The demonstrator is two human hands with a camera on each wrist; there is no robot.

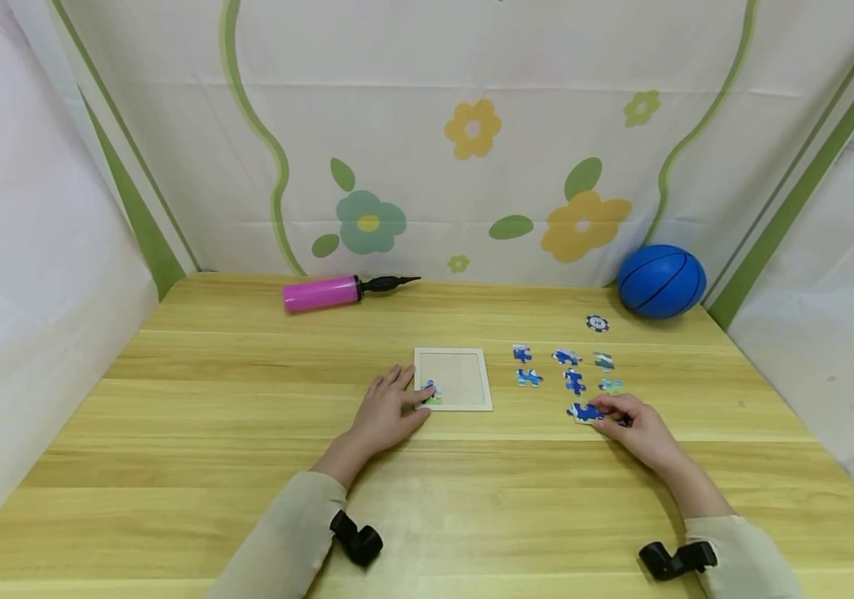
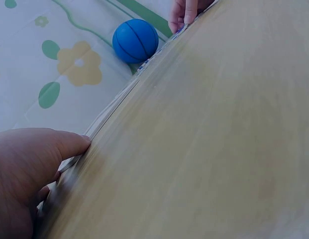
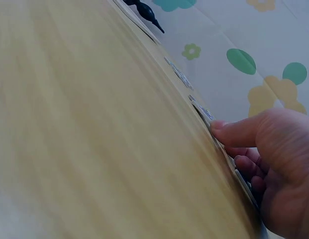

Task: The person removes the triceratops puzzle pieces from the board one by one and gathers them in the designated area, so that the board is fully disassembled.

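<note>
A square wooden puzzle frame (image 1: pixel 487 383) lies on the table, with one puzzle piece (image 1: pixel 436 399) in its near left corner. My left hand (image 1: pixel 391 409) rests at the frame's left side, fingers extended, a fingertip over that corner piece. In the left wrist view, the thumb (image 2: pixel 74 145) lies along the frame's edge. To the right, my right hand (image 1: pixel 640 428) pinches a blue and white puzzle piece (image 1: pixel 581 412) at its right end, low against the table. More blue shows beneath the right fingers, partly hidden. Several loose puzzle pieces (image 1: pixel 573 382) lie just beyond that hand.
A pink hand pump (image 1: pixel 322 294) with a black nozzle lies at the back left. At the back right a blue ball (image 1: pixel 662 281) sits near the curtain (image 1: pixel 412 125), with a round black-and-white chip (image 1: pixel 597 323) in front of it. The wooden table (image 1: pixel 195 416) extends around everything.
</note>
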